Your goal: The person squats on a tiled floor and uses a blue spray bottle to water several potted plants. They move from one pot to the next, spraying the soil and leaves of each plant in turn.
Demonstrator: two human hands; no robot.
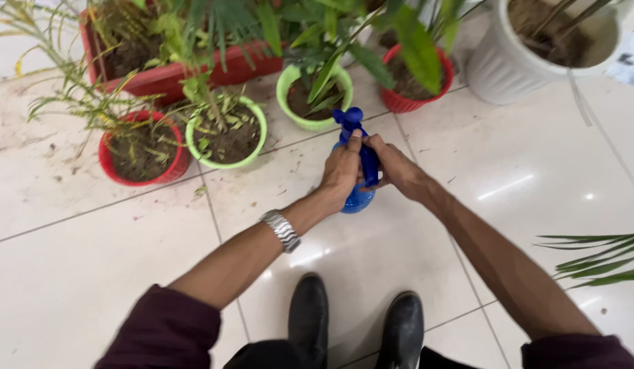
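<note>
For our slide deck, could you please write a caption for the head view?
Both hands, left and right, hold a blue spray bottle above potted plants on a tiled floor.

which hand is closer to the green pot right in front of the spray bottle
Left. The left hand grips the blue spray bottle just below the green pot; the right hand sits farther right.

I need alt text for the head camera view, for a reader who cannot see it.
Both hands, left hand and right hand, hold a blue spray bottle above a white tiled floor. Beyond it stand potted plants in green pots, red pots and a white pot; black shoes show below.
</note>
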